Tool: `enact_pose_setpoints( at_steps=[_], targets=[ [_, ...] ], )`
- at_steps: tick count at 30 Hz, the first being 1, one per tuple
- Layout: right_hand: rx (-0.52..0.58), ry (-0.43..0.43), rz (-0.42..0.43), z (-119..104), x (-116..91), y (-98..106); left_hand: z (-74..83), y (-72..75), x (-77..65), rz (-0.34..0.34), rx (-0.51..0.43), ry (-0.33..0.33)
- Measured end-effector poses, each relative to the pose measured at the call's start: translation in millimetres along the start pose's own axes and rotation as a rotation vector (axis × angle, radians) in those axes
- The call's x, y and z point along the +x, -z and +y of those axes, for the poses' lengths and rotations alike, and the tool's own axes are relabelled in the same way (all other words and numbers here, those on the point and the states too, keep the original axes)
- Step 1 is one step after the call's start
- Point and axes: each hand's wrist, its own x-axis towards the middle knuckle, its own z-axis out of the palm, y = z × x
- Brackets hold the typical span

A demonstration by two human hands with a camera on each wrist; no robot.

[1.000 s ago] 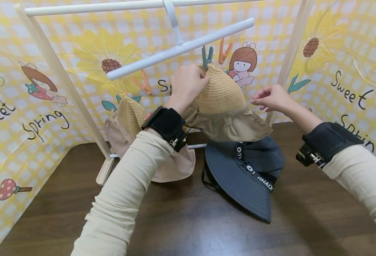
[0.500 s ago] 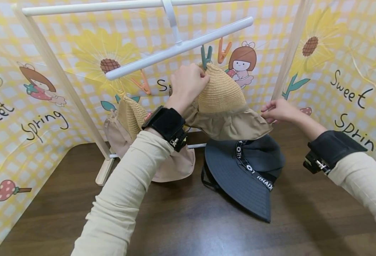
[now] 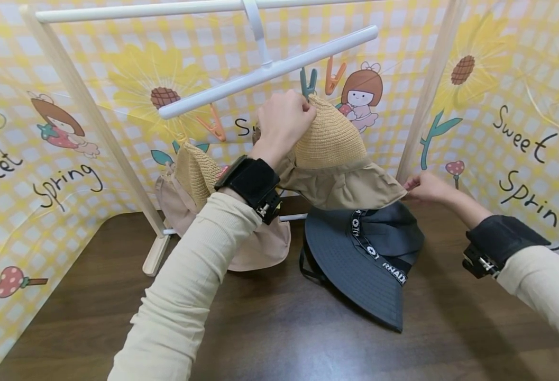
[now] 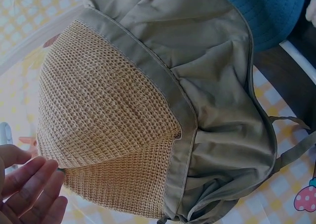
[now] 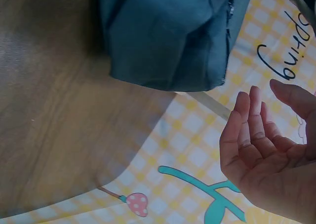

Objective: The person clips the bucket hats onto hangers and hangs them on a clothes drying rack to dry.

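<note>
A woven straw sun hat (image 3: 331, 135) with a ruffled khaki brim (image 3: 343, 185) hangs under a teal clothespin (image 3: 308, 82), below the white hanger bar (image 3: 269, 71). At the crown's tip, just under the clothespin, my left hand (image 3: 284, 121) pinches the hat with curled fingers; their tips (image 4: 49, 165) show at the peak in the left wrist view. My right hand (image 3: 427, 189) is beside the brim's right edge. In the right wrist view its fingers are loosely bent with nothing in them. Below lies a dark grey bucket hat (image 3: 355, 259) with a lettered band.
Left of my left forearm, another straw hat (image 3: 195, 172) with a pink brim (image 3: 260, 248) hangs low. Orange clothespins (image 3: 335, 76) dangle from the bar. The rack's wooden posts (image 3: 84, 119) stand on either side on a brown table (image 3: 279, 328), before a yellow checked backdrop.
My right hand has moved down and to the right, from beside the crown to the brim's edge. My left hand has shifted slightly up and right at the crown's tip.
</note>
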Motion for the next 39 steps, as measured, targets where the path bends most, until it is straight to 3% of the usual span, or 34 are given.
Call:
enact_pose_setpoints(
  at_steps=[10, 20, 27, 39],
  targets=[
    [0.029, -0.095, -0.071, 16, -6, -10, 3.6, 3.0, 5.5, 0.036, -0.006, 0.026],
    [0.045, -0.140, -0.165, 29, -13, -14, 9.4, 9.8, 8.4, 0.022, -0.028, 0.064],
    [0.037, -0.161, -0.186, 36, -14, -20, 12.7, 12.4, 12.4, 0.064, -0.015, 0.050],
    [0.059, -0.200, -0.225, 41, -18, -24, 17.9, 22.9, 19.1, 0.057, -0.085, 0.020]
  ],
)
